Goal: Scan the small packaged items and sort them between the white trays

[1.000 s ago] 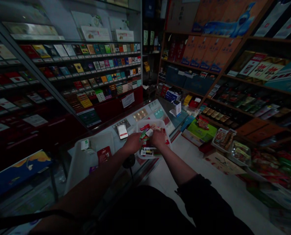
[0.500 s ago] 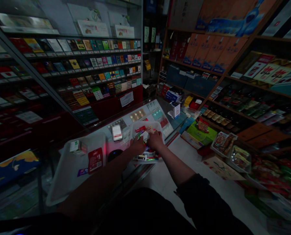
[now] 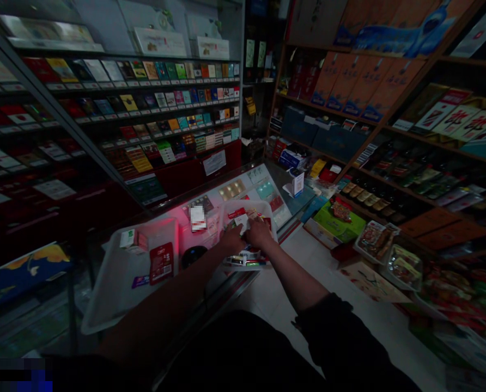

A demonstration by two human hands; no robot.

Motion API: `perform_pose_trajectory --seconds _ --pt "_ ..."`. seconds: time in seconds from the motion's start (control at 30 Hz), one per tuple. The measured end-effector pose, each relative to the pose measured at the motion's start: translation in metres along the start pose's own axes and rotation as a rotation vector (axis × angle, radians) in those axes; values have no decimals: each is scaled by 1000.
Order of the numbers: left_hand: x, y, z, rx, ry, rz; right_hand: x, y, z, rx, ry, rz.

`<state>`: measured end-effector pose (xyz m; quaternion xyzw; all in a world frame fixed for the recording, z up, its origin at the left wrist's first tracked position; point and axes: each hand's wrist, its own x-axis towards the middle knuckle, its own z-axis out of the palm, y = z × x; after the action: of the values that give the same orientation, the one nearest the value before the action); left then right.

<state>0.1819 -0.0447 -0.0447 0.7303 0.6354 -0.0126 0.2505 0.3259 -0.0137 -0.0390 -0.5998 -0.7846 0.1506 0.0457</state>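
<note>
Both hands are over a white plastic bin point(image 3: 269, 210) of mixed small packages on the glass counter. My left hand point(image 3: 231, 241) is closed at a small white packet point(image 3: 241, 219), which shows a pale face with faint print. Beside it, my right hand point(image 3: 260, 233) has its fingers curled down among the packages; what they grip is hidden. A red packet point(image 3: 237, 212) lies behind the hands in the bin. To the left, a larger white tray point(image 3: 116, 296) holds a white-and-green box point(image 3: 133, 240), a red pouch point(image 3: 161, 263) and a purple packet point(image 3: 140, 281).
Between the tray and bin sit a round black device point(image 3: 194, 256) and a card stand point(image 3: 198, 218) under red light. The glass counter point(image 3: 284, 215) displays boxes. Cigarette shelves point(image 3: 165, 81) stand behind; bottle shelves point(image 3: 410, 169) and snack boxes point(image 3: 341, 220) are at right.
The white packet has turned to show more of its flat face between my hands. Red light has spread over the counter around the black device. The view has shifted slightly.
</note>
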Motion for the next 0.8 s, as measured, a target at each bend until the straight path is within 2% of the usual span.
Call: perform_pose_trajectory --seconds 0.13,0.27,0.43,0.63,0.8 --pt "-11 2 -21 -39 -10 -38 -5 -9 -4 52 20 -2" --pt "-24 -7 -41 -47 22 -19 -9 -20 -7 111 61 -46" --pt "-39 -30 -55 -8 82 13 -10 -40 -7 224 101 -104" --pt "-62 -59 -66 44 160 28 -11 -66 -4 259 56 -200" --pt "-82 -82 -75 90 156 45 -13 -86 -1 278 9 -250"
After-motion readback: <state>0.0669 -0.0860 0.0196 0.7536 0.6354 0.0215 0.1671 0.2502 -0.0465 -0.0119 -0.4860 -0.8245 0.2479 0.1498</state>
